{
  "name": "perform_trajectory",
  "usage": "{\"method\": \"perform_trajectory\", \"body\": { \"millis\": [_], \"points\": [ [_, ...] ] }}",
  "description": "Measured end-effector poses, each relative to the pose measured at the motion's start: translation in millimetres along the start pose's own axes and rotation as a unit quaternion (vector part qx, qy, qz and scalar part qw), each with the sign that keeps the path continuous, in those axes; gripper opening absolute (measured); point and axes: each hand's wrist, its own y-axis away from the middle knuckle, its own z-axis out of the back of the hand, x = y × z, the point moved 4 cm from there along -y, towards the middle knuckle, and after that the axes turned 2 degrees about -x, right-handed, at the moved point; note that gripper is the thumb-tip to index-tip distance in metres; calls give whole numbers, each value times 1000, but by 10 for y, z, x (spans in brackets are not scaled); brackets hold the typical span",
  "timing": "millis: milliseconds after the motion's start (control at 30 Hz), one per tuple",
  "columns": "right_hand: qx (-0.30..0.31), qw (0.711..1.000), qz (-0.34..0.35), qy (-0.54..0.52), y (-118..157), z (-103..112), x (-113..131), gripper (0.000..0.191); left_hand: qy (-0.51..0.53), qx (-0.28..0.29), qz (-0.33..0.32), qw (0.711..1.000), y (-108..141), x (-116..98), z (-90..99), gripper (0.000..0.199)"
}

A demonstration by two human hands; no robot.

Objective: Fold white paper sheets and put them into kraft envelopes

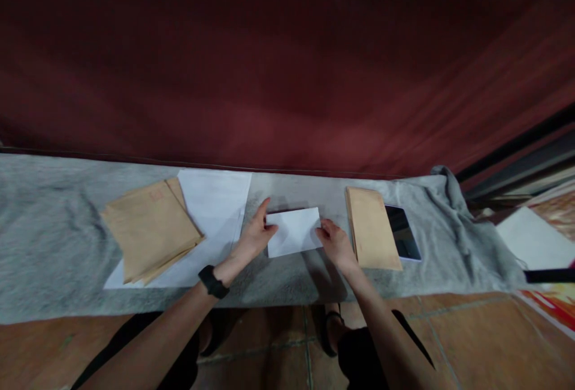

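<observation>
A folded white sheet of paper (pixel 294 232) is held up between my two hands over the grey cloth. My left hand (pixel 259 231) grips its left edge, thumb on the near face and index finger stretched upward. At the right edge, my right hand (pixel 335 241) pinches the paper between thumb and curled fingers. Left of my hands, a stack of brown envelopes (pixel 155 222) lies on flat white sheets of paper (pixel 220 198). To the right is a smaller pile of brown envelopes (pixel 374 228).
Partly under the right envelopes lies a dark-screened tablet or phone (pixel 404 234). A grey cloth (pixel 54 228) covers the narrow bench, bunched at its right end. Behind rises a dark red surface (pixel 278 78). A white board-like object (pixel 539 240) is at far right; tiled floor (pixel 485 342) lies below.
</observation>
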Motion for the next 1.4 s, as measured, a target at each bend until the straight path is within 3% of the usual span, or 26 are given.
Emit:
{"method": "perform_trajectory", "body": {
  "millis": [167,300,633,900,1033,1167,1400],
  "points": [
    [9,986,-6,169,87,-18,88,41,-105,-25,-51,993,-3,-47,-13,71],
    [22,975,6,219,129,-11,191,44,-158,-37,-105,981,33,-165,-44,57],
    [39,972,11,232,178,42,302,37,-306,-10,-169,937,213,-296,-132,40],
    [-18,974,46,222,208,58,332,36,-351,71,-249,900,689,-397,-451,61],
    [-31,976,132,171,272,-95,426,45,-369,68,-255,891,719,-364,-477,63],
    [-1,972,196,131,391,-340,496,53,-386,70,-253,884,690,-298,-510,59],
    [-28,960,198,198,469,-439,411,57,-399,48,-240,884,690,-272,-439,59]
  ]
}}
